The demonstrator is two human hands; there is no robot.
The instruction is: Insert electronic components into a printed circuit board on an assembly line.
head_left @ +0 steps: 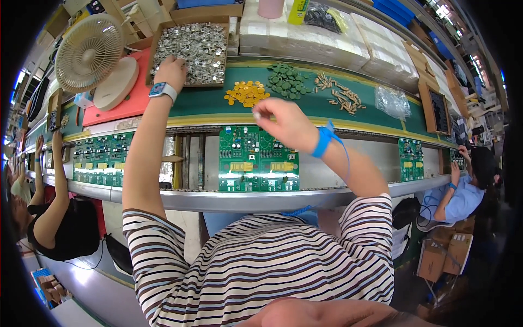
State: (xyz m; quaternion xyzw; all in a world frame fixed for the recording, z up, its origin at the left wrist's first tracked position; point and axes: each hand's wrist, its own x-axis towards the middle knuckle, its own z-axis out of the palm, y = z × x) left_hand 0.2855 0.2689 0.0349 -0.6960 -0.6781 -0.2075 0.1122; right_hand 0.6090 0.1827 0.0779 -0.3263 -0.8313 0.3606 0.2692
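My left hand [171, 74] reaches into a cardboard box of small silvery metal pieces [199, 46]. Its fingers are bent down together over the pieces, and the tips are hidden. My right hand [284, 123] hovers above the far edge of a green circuit board [259, 163], thumb and fingers closed in a pinch. A small pale, silvery piece [257, 114] shows at those fingertips. The board lies on the rails in front of me, bearing yellow blocks and small parts. Just beyond the right hand lies a pile of yellow discs [248, 93].
Green discs [287, 80], small tan cylindrical parts [346, 99] and a clear plastic bag [392, 102] lie along the green bench. A fan [90, 52] stands at the left. More circuit boards [101, 158] sit on the rails. Co-workers [455, 191] sit on both sides.
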